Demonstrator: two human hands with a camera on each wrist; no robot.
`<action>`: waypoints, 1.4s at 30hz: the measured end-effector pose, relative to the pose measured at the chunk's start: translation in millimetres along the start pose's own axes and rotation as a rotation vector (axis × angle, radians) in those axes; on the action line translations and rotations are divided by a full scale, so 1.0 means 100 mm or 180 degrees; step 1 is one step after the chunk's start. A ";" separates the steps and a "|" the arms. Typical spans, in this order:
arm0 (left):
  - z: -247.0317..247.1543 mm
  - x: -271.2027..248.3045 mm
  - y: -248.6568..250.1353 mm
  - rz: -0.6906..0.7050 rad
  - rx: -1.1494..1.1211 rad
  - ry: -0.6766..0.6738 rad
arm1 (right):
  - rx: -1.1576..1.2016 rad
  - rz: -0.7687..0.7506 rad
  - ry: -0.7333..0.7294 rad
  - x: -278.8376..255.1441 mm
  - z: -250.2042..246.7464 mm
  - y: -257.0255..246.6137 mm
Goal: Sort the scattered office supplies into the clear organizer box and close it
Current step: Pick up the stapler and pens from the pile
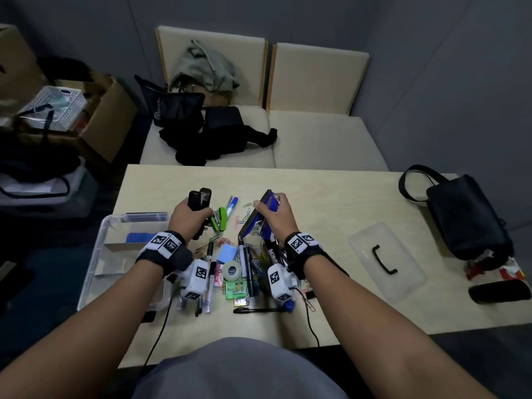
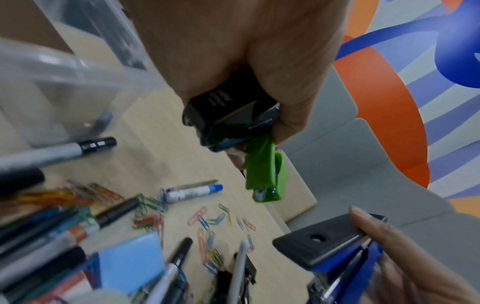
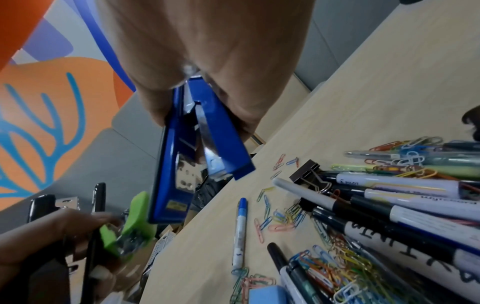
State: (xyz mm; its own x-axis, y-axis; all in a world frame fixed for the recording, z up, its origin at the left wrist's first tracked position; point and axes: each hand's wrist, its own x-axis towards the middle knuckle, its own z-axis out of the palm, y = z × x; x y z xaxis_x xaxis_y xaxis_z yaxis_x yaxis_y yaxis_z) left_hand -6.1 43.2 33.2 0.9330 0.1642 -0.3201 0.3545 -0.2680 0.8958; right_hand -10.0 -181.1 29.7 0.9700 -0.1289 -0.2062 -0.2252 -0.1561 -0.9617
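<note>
Above the counter [image 1: 331, 197], my left hand [image 1: 187, 217] grips black and green staplers; right hand [image 1: 276, 217] grips the blue stapler [image 1: 260, 217], rigid, heavy, best held mid-body.

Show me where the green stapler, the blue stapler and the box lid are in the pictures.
green stapler [image 2: 262, 174]: left wrist view, on its green top cover.
blue stapler [image 3: 171, 164]: right wrist view, on its long blue base.
box lid [image 1: 371, 243]: head view, on bare clear plastic beside its black handle.

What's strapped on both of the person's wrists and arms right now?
Bare forearms, no sleeves. Each wrist wears a black band with white square-code tags, plus a white camera block bearing black codes. Thin black cables trail from both.
</note>
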 end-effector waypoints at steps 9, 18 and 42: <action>-0.99 0.10 -0.21 -0.0371 0.0545 0.0000 | 0.0072 -0.0204 -0.0466 -0.14 0.76 -0.27; -1.56 0.20 -0.37 -0.0560 0.0754 0.0454 | -0.0060 -0.0409 -0.0835 -0.17 1.38 -0.54; -1.97 0.22 -0.62 -0.0723 0.0462 0.0424 | -0.4173 -0.1929 -0.2617 0.08 2.58 -0.61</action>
State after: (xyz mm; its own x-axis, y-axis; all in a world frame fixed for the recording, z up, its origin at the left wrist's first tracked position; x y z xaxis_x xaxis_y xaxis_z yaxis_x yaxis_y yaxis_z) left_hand -19.8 250.2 31.2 0.8159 0.3561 -0.4555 0.5673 -0.3414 0.7494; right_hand 35.4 80.6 40.0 0.6301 0.7043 -0.3269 0.6716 -0.7057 -0.2258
